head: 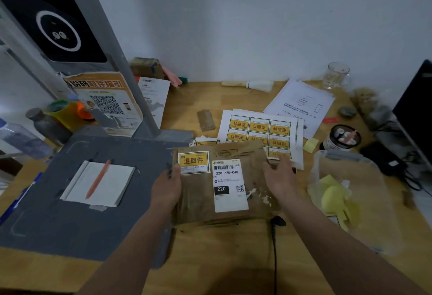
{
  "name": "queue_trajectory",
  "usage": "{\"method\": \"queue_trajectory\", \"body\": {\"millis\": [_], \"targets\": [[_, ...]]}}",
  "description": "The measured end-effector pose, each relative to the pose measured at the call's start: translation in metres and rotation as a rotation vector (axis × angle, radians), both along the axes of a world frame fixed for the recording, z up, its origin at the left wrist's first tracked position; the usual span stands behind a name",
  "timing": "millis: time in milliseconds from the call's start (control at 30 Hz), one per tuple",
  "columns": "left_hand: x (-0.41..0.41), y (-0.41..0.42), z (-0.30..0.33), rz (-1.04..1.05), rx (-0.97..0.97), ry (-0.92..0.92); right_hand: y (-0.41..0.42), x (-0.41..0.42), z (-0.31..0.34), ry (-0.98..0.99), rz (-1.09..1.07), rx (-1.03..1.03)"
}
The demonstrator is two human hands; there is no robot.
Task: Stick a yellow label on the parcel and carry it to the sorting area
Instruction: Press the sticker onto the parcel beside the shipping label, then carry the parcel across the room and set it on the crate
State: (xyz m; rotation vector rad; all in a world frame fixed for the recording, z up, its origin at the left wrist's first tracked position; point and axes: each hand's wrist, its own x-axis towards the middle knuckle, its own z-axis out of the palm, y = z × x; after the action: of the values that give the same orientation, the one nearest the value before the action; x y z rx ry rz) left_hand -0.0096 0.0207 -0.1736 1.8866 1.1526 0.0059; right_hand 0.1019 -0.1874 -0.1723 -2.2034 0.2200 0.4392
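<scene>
A worn brown parcel lies flat on the wooden desk in front of me. A yellow label is stuck at its top left corner, beside a white shipping label with a barcode. My left hand grips the parcel's left edge, thumb near the yellow label. Along the parcel's right edge my right hand holds it with fingers curled over the top right corner. A sheet of yellow labels lies just behind the parcel.
A grey scanner base with a notebook and orange pen sits at left, its post rising behind. A clear bin of yellow backing scraps stands at right. Papers, a glass, a jar and a black cable surround the parcel.
</scene>
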Motion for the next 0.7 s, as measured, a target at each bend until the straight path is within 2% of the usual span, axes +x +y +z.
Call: {"method": "queue_trajectory", "body": {"millis": [167,300,400,500,567,700], "targets": [[-0.003,-0.020,-0.002,0.027,0.038,0.065,-0.007,-0.006,-0.008,0.202,0.070,0.099],[0.005,-0.024,0.018,0.029,0.165,0.060,-0.008,-0.011,0.004,0.239,0.020,0.208],[0.014,-0.017,0.049,0.027,0.279,-0.023,-0.010,-0.010,0.024,0.221,-0.039,0.329],[0.029,-0.020,0.096,-0.039,0.347,-0.206,-0.015,-0.016,0.049,0.152,-0.143,0.495],[0.042,-0.027,0.122,-0.115,0.345,-0.321,-0.024,-0.021,0.064,0.071,-0.238,0.557],[0.072,-0.053,0.139,-0.320,0.246,-0.421,-0.059,-0.043,0.091,-0.097,-0.455,0.595]]}}
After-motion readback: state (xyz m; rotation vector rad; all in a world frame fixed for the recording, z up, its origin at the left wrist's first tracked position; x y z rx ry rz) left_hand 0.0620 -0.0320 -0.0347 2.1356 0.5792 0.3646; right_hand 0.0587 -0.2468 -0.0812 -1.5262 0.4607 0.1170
